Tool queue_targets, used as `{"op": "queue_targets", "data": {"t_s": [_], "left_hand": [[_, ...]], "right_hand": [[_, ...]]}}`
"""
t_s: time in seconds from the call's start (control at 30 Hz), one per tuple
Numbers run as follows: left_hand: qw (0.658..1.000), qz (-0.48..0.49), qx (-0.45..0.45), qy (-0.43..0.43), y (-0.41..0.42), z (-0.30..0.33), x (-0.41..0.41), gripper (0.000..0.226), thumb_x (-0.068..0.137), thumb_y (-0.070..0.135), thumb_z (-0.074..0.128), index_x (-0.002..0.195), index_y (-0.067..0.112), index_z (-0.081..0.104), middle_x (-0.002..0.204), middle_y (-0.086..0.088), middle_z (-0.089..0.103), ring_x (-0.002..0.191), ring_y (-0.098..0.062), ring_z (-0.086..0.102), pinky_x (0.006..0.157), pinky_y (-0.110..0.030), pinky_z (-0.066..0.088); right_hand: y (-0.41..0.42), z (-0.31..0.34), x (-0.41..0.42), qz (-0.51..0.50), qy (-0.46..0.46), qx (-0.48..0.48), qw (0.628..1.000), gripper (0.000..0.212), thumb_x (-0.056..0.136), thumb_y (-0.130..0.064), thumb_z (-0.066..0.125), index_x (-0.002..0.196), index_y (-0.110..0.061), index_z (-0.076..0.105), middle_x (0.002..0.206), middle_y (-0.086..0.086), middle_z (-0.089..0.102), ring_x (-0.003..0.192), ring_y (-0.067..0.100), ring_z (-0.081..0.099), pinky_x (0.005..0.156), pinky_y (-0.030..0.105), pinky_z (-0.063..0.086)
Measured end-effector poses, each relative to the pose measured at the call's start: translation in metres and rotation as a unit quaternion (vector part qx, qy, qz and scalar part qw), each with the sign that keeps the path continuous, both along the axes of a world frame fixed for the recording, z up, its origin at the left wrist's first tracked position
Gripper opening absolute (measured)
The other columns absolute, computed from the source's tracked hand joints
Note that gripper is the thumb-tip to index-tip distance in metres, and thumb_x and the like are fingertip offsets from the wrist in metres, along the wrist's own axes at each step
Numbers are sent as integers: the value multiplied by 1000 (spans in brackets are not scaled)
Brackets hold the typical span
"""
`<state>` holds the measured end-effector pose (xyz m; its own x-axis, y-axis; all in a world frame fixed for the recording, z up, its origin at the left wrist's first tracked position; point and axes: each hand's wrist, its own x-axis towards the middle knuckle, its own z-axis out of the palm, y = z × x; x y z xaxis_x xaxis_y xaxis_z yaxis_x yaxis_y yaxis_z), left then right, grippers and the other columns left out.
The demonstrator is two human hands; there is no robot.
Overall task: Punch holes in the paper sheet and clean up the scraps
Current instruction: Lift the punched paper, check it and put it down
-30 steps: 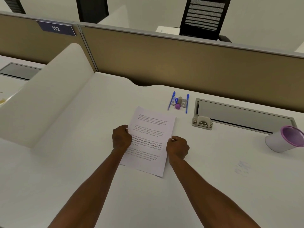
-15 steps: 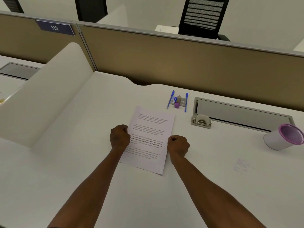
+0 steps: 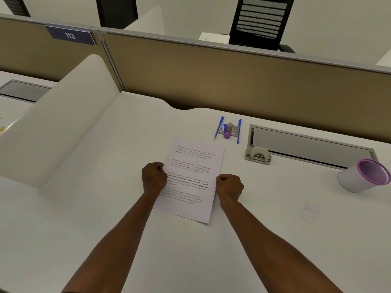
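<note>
Two fists rest on the desk [image 3: 88,208], one at each long side of the paper sheet [image 3: 191,178]. The left hand [image 3: 154,177] is curled tight and sits on the sheet's left edge, covering the ends of some printed lines; whether it pinches the paper cannot be told. The right hand [image 3: 229,186] is likewise closed, knuckles up, touching or just beside the right edge.

The sheet lies flat near the middle of the desk, slightly turned, white with four blocks of small print, one partly bold. Bare desk lies open toward the near edge and out to the left as far as the white side divider [image 3: 55,127].

Toward the far edge, beyond the sheet's top right corner, lie two blue pens [image 3: 218,127] with small items between them. The hole punch [image 3: 257,155] stands right of the sheet, against the grey cable tray [image 3: 313,144]. A purple-rimmed cup [image 3: 362,178] lies tilted near the right edge.
</note>
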<state>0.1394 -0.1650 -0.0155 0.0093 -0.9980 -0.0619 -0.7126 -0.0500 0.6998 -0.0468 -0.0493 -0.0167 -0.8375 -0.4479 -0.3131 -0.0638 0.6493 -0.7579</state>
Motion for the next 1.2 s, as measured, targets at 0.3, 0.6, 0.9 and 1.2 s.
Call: {"op": "queue_targets", "data": {"t_s": [0.3,0.6,0.9,1.2], "left_hand": [[1000,-17,0,-19,2,0,1,26,86,1,52,70,21,54,72,0,52,72,-17,48,72,-23,37],[1000,4,3,-10,5,0,2,20,87,2,55,80,8,72,82,-13,69,83,-27,63,78,-23,40],[998,-18,-52,-6,25,5,-8,33,92,13,56,124,9,64,123,-10,63,119,-28,55,102,-36,42],[974,-161,-160,-1,104,15,-70,48,91,28,61,136,13,55,140,-4,54,143,-23,33,114,-39,32]], "right_hand": [[0,-3,0,-11,10,-12,1000,9,82,-14,75,87,-8,79,87,10,77,84,28,72,72,27,53],[2,-7,-1,4,28,-9,1000,16,80,-21,79,71,-8,76,74,7,75,74,26,70,75,35,59],[29,-5,-11,6,69,-55,996,19,84,-27,72,71,-12,72,68,4,70,67,23,65,73,33,55],[98,3,-47,106,165,-79,977,43,83,-36,73,121,-19,65,107,0,67,94,16,65,83,34,53]]}}
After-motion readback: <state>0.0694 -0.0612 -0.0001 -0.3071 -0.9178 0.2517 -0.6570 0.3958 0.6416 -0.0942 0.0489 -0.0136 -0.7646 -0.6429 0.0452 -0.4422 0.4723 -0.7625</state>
